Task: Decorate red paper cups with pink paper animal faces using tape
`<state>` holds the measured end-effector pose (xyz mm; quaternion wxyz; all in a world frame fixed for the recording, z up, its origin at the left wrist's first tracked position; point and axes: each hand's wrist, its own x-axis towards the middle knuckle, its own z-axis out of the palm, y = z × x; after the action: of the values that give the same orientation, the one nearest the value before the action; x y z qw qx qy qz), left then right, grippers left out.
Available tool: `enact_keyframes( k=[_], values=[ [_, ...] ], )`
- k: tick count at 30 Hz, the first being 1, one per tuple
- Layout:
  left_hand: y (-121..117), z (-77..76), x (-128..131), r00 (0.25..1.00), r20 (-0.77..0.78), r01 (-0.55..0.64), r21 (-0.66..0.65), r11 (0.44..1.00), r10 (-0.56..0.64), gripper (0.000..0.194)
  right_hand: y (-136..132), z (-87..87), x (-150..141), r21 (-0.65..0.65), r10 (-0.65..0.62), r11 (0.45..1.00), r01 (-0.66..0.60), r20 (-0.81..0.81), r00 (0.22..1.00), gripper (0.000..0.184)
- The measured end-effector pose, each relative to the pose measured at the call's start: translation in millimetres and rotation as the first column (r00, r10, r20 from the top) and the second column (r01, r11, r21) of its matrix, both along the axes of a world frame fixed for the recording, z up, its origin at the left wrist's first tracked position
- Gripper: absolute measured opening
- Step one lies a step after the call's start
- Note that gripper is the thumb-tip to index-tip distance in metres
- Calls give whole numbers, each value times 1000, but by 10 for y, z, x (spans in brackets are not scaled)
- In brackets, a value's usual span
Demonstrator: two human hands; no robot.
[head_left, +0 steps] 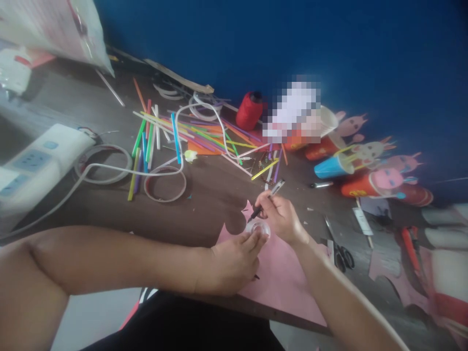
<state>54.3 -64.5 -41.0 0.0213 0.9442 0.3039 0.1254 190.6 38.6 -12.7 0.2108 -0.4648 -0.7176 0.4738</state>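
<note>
A sheet of pink paper (281, 273) with curved cut-outs along its far edge lies at the table's front edge. On it rests a small clear round piece (262, 227), perhaps a lid or a tape roll. My left hand (236, 261) holds this piece down with its fingertips, fingers close together. My right hand (281, 214) grips a pen (265, 201) in a writing hold. The pen's dark tip points down at the round piece's far left rim; whether it touches the paper is hard to tell. A small dark tip pokes out below my left hand.
Colourful sticks (204, 134) lie scattered at the back, with a white cable (146, 171) across the table. A power strip (44, 156) stands left. Rings of tape (165, 184) lie nearby. On the right are scissors (341, 256), decorated paper cups (360, 187) and a red-handled cutter (412, 251).
</note>
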Motion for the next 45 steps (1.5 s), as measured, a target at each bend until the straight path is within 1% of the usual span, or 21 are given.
enact_keyframes(
  k=[3,10,13,16,22,28,31,35,38,42,45],
  values=[
    [-6,4,0,1000,-1,-7,26,1000,7,29,42,2,-59,17,71,997,-73,70,995,34],
    [-10,14,-9,1000,-24,3,40,999,-2,32,76,18,-122,37,164,985,-171,153,975,33],
    [-9,33,-7,999,-46,3,32,999,-2,34,81,28,-141,79,187,976,-205,190,964,32],
    [-8,43,-5,999,-33,-4,43,999,5,34,94,31,-149,112,180,972,-206,204,962,33],
    [2,29,-9,1000,-10,1,76,997,0,32,141,12,-118,124,135,979,-164,214,967,34],
    [15,55,-15,999,-45,-1,55,998,4,35,179,-24,-35,140,56,987,-82,181,982,34],
    [23,60,-11,999,-51,6,25,1000,-4,37,181,-48,33,125,-18,992,-2,163,986,34],
    [31,16,-8,999,-29,16,4,1000,-16,37,156,-103,136,63,-122,991,116,93,988,34],
    [40,-15,-14,999,-1,35,9,999,-35,37,109,-160,221,26,-204,979,203,8,979,35],
    [62,7,-27,998,-1,59,-16,998,-59,36,-4,-208,332,-26,-306,952,305,-105,946,35],
    [74,40,-30,998,-18,60,-43,997,-60,36,-116,-201,397,18,-348,936,352,-114,931,33]
  ],
)
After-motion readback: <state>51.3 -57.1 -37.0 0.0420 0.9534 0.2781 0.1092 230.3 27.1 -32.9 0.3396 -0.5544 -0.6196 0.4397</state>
